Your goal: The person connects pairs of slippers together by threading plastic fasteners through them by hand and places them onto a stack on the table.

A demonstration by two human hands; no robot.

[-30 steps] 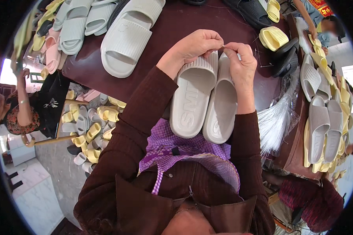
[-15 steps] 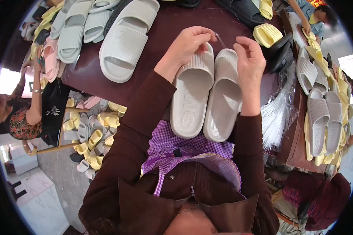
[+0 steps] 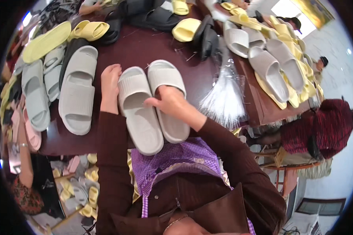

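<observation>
A pair of light grey slide sandals lies side by side before me, a left slide (image 3: 143, 125) and a right slide (image 3: 175, 127), with ribbed straps. They rest by the table's near edge, above my purple checked apron (image 3: 176, 156). My right hand (image 3: 172, 102) reaches across the right slide with its fingers inside the foot opening, partly hidden under the strap; its thumb points toward the left slide. My left hand (image 3: 111, 88) is beside the left slide's toe, fingers curled in; what they hold, if anything, is hidden.
Larger grey slides (image 3: 79, 94) are joined end to end on the dark red table (image 3: 125, 47). A bundle of clear plastic strands (image 3: 225, 98) hangs at the right, by stacked yellow and grey slides (image 3: 270, 70). Black slides (image 3: 205, 37) lie farther back. A co-worker's arm (image 3: 24, 156) shows at left.
The view has swung toward the right. My right hand has left the toe end and moved into the right slide's opening. The thin strand seen between my hands no longer shows there.
</observation>
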